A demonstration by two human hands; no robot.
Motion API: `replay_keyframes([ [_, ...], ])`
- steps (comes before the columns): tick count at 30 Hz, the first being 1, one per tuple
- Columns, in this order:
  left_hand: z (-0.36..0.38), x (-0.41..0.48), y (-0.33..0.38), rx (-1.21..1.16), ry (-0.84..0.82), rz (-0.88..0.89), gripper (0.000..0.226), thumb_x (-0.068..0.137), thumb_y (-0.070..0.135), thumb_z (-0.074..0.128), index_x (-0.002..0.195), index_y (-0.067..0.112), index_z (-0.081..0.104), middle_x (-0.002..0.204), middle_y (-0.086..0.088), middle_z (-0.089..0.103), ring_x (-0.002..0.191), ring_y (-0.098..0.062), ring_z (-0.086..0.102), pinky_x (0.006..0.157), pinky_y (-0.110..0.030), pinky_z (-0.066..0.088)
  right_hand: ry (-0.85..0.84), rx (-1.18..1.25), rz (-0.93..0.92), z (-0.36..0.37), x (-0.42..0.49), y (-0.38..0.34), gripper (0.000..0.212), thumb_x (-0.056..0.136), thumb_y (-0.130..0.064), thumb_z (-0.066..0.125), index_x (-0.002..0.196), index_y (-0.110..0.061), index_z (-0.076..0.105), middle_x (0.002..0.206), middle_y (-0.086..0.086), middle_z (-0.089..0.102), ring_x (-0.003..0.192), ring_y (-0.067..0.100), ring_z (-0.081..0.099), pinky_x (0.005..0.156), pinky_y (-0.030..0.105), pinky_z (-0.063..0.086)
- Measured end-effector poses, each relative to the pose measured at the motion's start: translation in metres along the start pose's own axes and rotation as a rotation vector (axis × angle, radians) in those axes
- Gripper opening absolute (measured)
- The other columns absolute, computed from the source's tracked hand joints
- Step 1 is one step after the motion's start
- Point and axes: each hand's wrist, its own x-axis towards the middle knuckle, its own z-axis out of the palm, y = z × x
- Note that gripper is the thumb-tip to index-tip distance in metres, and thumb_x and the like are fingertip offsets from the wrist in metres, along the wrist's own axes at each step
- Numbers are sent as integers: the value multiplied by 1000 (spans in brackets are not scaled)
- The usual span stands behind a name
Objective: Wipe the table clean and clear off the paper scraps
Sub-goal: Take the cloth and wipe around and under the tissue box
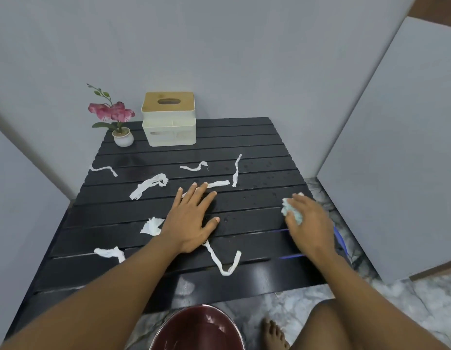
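Table (257, 137), black-slatted, with paper scraps (148, 185) (grey walls (219, 46)); left hand (191, 218) spread, right hand (310, 223) round tissue wad (288, 210)

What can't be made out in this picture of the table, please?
Head view.
The wad in the right hand: fingers cover most of it; material unclear.
The red bowl: cut off by the bottom edge.
The paper strip by the left hand: one end hidden under the fingers.
The blue thing at the table's right edge: mostly behind the right wrist.

Tissue box (169, 120), flowerpot (123, 137) block table's (257, 137) far-left corner.
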Motion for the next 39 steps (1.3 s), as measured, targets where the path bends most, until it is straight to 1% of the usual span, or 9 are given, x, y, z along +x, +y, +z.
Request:
replay_keyframes([
  [3, 6, 13, -4, 25, -53, -34, 77, 83, 66, 12, 151, 29, 15, 161, 1, 4, 148, -22, -3, 119, -45, -5, 51, -85, 80, 15, 38, 5, 31, 90, -21, 53, 117, -14, 67, 130, 9, 60, 125, 28, 49, 102, 38, 36],
  [7, 10, 12, -4, 0, -36, -47, 75, 84, 64, 13, 150, 30, 17, 161, 4, 6, 148, -18, -2, 119, -43, -3, 57, -111, 27, 38, 60, -37, 28, 83, -14, 54, 103, -4, 70, 111, 16, 68, 106, 38, 58, 94, 41, 44],
  [16, 7, 12, -5, -61, 3, -58, 71, 83, 58, 16, 148, 32, 25, 160, 7, 11, 147, -14, 1, 119, -38, -4, -286, 129, -411, 33, -14, -73, 36, 84, -31, 48, 115, -30, 66, 127, -13, 61, 127, 5, 43, 108, 14, 25],
  [20, 7, 12, -4, -65, 5, -59, 70, 83, 57, 16, 148, 32, 25, 160, 7, 11, 147, -15, 1, 119, -39, -4, -22, 1, -34, 17, 38, 1, 32, 88, -23, 56, 118, -25, 66, 129, -4, 61, 126, 15, 47, 105, 27, 34],
  [24, 6, 13, -3, -44, 7, -66, 69, 84, 56, 17, 148, 32, 25, 160, 7, 11, 147, -15, 2, 119, -40, -3, 41, -110, 150, 19, 80, 10, 42, 85, -30, 41, 112, -13, 67, 119, 6, 64, 108, 29, 57, 92, 39, 46],
  [28, 4, 11, -2, -50, 5, -70, 68, 84, 56, 17, 148, 32, 24, 160, 7, 11, 147, -14, 1, 119, -39, -3, 12, -75, 8, 42, 74, -42, 29, 82, -17, 55, 105, -9, 69, 111, 10, 68, 111, 32, 57, 97, 36, 41],
  [31, 4, 11, -2, -52, -3, -67, 70, 83, 56, 15, 148, 33, 23, 160, 8, 8, 147, -13, -1, 119, -38, -5, -124, 64, -208, 57, 37, -81, 35, 83, -25, 51, 112, -21, 69, 121, -3, 66, 123, 18, 52, 109, 24, 29],
  [35, 4, 11, -3, -102, 1, -67, 68, 84, 54, 12, 148, 34, 23, 160, 9, 8, 147, -10, -2, 119, -37, -5, -257, 184, -387, 47, -9, -87, 35, 83, -33, 50, 113, -32, 67, 125, -16, 62, 125, 4, 47, 106, 18, 32],
  [39, 4, 12, -3, -83, 9, -65, 65, 85, 53, 14, 147, 35, 23, 160, 10, 8, 147, -11, -2, 119, -36, -6, -64, 73, -179, 32, 32, -30, 31, 84, -20, 61, 113, -26, 69, 123, -8, 64, 123, 13, 51, 104, 22, 32],
])
